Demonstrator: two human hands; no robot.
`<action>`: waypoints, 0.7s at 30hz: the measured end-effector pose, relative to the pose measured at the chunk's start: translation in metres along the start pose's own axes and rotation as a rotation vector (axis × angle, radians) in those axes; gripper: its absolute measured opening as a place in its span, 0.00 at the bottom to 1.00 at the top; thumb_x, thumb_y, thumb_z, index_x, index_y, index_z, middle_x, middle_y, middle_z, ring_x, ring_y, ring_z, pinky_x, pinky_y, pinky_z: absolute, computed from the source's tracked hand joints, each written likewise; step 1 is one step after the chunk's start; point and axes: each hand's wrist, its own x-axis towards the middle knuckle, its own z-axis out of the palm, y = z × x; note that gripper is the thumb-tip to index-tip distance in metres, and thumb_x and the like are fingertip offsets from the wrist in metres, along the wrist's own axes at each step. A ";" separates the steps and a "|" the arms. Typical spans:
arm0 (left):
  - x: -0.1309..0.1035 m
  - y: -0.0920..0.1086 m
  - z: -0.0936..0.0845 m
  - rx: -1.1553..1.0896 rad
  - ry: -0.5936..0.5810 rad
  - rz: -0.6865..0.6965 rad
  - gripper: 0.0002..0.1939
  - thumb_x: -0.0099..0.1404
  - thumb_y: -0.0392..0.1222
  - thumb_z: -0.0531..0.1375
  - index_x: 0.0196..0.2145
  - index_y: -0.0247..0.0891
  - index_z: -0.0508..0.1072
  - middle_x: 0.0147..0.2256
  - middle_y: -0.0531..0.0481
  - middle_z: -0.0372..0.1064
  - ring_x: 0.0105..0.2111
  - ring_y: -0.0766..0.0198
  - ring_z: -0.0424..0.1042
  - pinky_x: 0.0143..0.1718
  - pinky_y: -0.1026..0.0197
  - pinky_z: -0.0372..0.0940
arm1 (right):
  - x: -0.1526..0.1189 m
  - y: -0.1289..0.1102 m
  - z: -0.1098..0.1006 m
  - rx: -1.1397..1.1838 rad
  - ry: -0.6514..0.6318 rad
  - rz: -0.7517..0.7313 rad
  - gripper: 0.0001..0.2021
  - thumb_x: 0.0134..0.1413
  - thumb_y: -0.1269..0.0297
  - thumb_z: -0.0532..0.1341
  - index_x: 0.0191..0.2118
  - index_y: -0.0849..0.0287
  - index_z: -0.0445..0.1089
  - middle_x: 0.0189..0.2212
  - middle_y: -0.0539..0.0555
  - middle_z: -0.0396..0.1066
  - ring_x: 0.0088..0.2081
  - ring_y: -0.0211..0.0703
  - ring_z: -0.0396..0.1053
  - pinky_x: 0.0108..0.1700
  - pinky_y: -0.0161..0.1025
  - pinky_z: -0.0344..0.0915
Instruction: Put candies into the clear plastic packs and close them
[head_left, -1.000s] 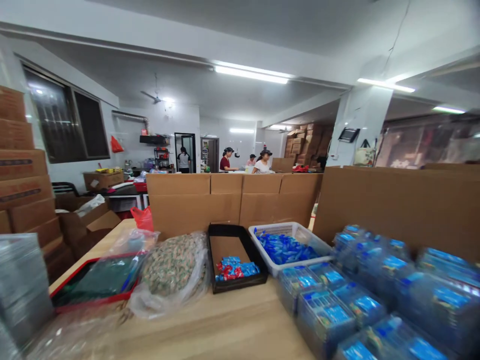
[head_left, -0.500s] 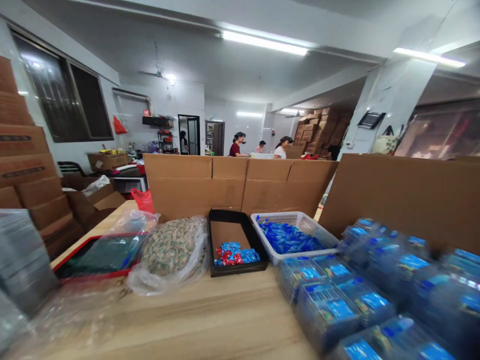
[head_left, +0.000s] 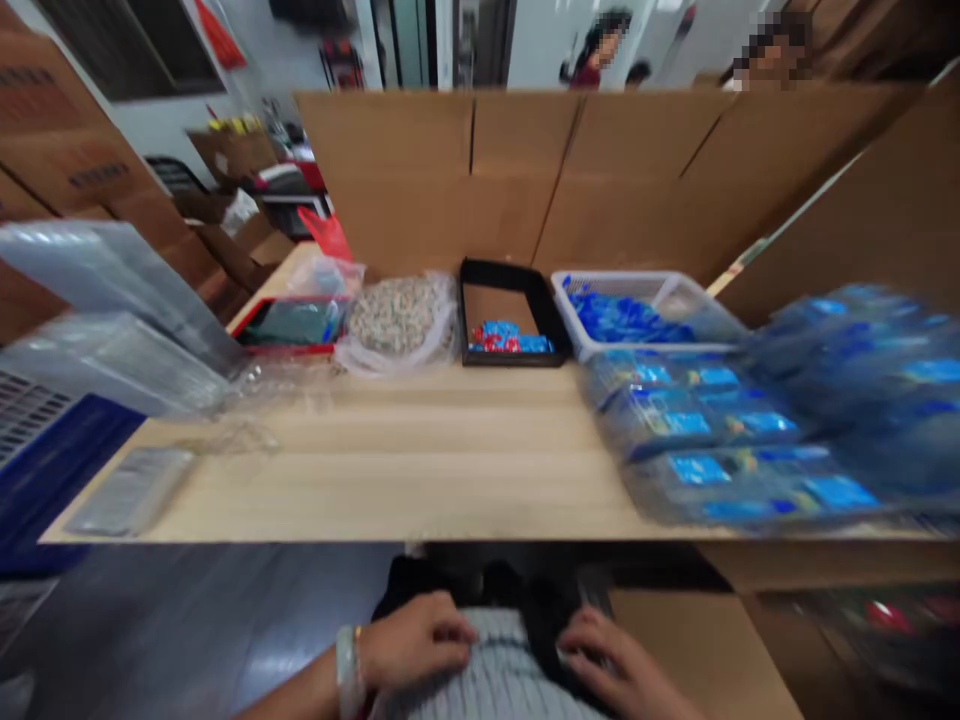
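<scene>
Below the front edge of the wooden table (head_left: 420,470), my left hand (head_left: 416,640) and my right hand (head_left: 611,665) rest on striped grey cloth (head_left: 502,680) at my lap. Both look loosely curled with nothing clearly in them; the picture is blurred. On the table's far side stand a black tray (head_left: 510,320) with red and blue sweets, a white basket (head_left: 637,315) of blue packets and a clear bag (head_left: 401,320) of speckled sweets. Stacked clear packs with blue labels (head_left: 750,420) fill the right side.
A red tray (head_left: 289,325) lies at the far left. Clear plastic trays (head_left: 112,320) pile up at the left over a blue crate (head_left: 45,460). Upright cardboard sheets (head_left: 525,170) wall the table's back and right. Brown cartons stand at left, people work behind.
The view has tipped sharply down from the room to the table's front edge. Both my hands have come into view at my lap.
</scene>
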 end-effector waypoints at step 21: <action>0.020 0.049 0.034 -0.048 -0.349 -0.185 0.02 0.46 0.34 0.57 0.21 0.38 0.65 0.14 0.67 0.56 0.11 0.91 0.52 0.10 0.80 0.41 | -0.020 -0.053 -0.031 0.186 -0.275 0.538 0.15 0.47 0.69 0.56 0.42 0.71 0.63 0.39 0.57 0.62 0.41 0.39 0.59 0.44 0.35 0.57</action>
